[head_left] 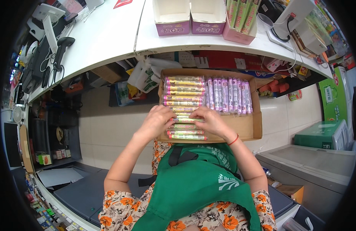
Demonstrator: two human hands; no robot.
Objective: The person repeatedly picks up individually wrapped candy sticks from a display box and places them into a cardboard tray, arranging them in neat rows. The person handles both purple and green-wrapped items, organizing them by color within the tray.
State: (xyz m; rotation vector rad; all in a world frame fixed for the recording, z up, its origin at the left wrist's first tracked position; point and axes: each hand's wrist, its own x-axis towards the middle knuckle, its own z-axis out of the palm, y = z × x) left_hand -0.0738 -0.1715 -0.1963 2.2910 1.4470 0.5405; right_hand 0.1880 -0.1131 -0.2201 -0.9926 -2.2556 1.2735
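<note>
An open cardboard box point(245, 127) lies in front of me, holding slim wrapped candy sticks. Down its left side run yellow-and-pink sticks point(183, 92), stacked crosswise. Purple sticks point(229, 95) stand side by side at the upper right. Green sticks with red ends point(187, 132) fill the lower left. My left hand point(160, 118) pinches the left end of one green candy stick point(182, 120). At its other end are the closed fingers of my right hand point(212, 121), which wears a red cord at the wrist. Fingers partly hide that stick.
A white counter point(97, 34) curves across the far side. On it are two purple-and-white boxes point(172, 27) and a pink box point(239, 35) of green packs. A barcode scanner point(63, 48) stands at the left. Under the counter hangs a white plastic bag point(143, 77). A grey chest freezer point(309, 165) is at the right.
</note>
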